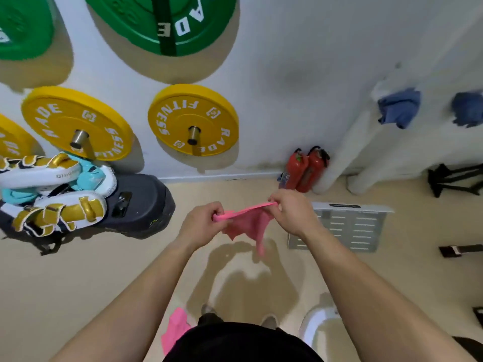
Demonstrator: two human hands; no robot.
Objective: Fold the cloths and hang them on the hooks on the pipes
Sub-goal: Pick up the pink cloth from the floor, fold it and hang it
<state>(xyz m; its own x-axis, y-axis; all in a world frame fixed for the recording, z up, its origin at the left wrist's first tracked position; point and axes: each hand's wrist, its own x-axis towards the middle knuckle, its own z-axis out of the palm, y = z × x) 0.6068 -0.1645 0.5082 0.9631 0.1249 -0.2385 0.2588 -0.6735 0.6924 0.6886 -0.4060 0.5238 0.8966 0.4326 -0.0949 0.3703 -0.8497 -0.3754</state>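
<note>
Gripping the pink cloth (248, 223) at both ends of its top edge, you hold it out in front of your chest, above the pale floor (78, 283). Your left hand (202, 222) is closed, fingers pinching the left corner; your right hand (292, 211) is closed too, pinching the right corner a little higher, so the edge runs taut and slightly uphill between them. The rest of the cloth hangs below in loose folds, with one long tail dropping down under your right hand.

Look lower: a second pink cloth (175, 330) sits by your left hip, partly hidden behind your dark clothing, and I cannot tell what holds it there.

Out to the right, two white pipes (350, 145) slant up the wall. A blue cloth (400, 108) hangs on the nearer one, and a darker blue cloth (467, 108) hangs further right; both are blurred, so the hooks themselves do not show.

At the foot of the pipes stand two red fire extinguishers (303, 169), side by side. Just beyond your right hand lies a grey slotted panel (347, 226) on the floor. To your left, yellow weight plates (193, 118) and green weight plates (162, 19) hang on the wall, above a heap of gold-and-white boxing pads (52, 194) on a dark base.
</note>
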